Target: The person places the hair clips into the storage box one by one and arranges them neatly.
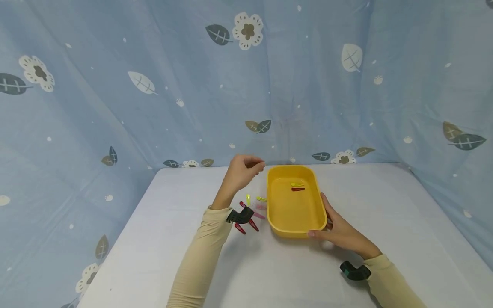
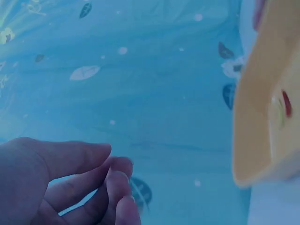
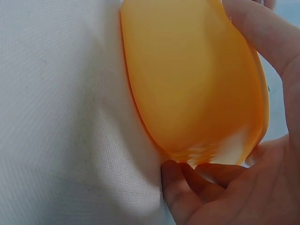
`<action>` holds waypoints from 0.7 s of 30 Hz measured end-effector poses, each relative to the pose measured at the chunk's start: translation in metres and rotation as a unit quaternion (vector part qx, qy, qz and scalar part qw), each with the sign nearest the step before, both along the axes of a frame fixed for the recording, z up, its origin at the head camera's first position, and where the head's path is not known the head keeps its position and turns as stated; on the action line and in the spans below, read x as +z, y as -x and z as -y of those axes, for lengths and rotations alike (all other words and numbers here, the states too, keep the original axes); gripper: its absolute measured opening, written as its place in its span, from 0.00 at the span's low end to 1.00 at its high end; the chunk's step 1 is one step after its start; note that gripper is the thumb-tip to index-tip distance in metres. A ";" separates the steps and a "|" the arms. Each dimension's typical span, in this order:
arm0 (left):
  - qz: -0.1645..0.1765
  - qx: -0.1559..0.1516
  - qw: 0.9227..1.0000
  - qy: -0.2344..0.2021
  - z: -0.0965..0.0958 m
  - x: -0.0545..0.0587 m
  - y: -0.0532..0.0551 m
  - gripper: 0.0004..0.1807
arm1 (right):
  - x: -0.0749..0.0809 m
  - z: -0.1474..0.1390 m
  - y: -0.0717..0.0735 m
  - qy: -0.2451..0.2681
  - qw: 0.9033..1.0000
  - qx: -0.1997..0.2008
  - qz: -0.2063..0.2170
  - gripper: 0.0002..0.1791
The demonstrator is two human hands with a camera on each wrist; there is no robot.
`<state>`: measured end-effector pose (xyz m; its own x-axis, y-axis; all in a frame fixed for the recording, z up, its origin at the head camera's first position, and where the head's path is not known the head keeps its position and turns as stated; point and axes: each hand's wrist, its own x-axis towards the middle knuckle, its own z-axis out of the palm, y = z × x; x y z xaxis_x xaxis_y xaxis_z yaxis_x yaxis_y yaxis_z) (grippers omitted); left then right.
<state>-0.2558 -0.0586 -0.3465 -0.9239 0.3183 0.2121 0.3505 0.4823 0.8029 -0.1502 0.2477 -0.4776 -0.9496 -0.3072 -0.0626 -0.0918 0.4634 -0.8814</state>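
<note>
My right hand [image 1: 343, 233] grips a yellow plastic tray [image 1: 296, 224] at its near right corner. The right wrist view shows the thumb along the rim and the fingers [image 3: 176, 183] against the tray's side. Inside lie a yellow hair clip [image 1: 297, 185] and a red hair clip [image 1: 298, 189]. My left hand [image 1: 242, 171] hovers above the table, left of the tray's far end. Its fingers are loosely bent, the thumb near the index finger, and nothing shows between them in the left wrist view.
Left of the tray lie several loose hair clips: red ones [image 1: 253, 225], yellow ones [image 1: 248, 199] and pink ones [image 1: 259, 215]. My left forearm and its black wrist strap [image 1: 240, 215] partly cover them. A blue patterned curtain [image 1: 292, 85] hangs behind the white-covered table [image 1: 154, 239].
</note>
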 end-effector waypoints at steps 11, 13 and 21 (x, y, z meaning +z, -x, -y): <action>-0.040 0.080 0.996 0.011 0.036 -0.040 -0.013 0.10 | -0.005 -0.004 0.002 0.015 1.000 0.008 -0.004 0.68; -0.041 0.093 0.995 0.011 0.042 -0.046 -0.013 0.11 | -0.006 -0.003 0.003 0.014 1.000 0.006 -0.003 0.68; -0.022 0.125 0.992 0.011 0.059 -0.067 -0.010 0.10 | -0.008 -0.002 0.003 0.017 1.000 -0.002 -0.001 0.68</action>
<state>-0.2459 -0.1171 -0.4135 -0.9644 0.0853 0.2504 0.2527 0.5761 0.7773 -0.1535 0.2493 -0.4857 -0.9511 -0.3048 -0.0499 -0.0918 0.4334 -0.8965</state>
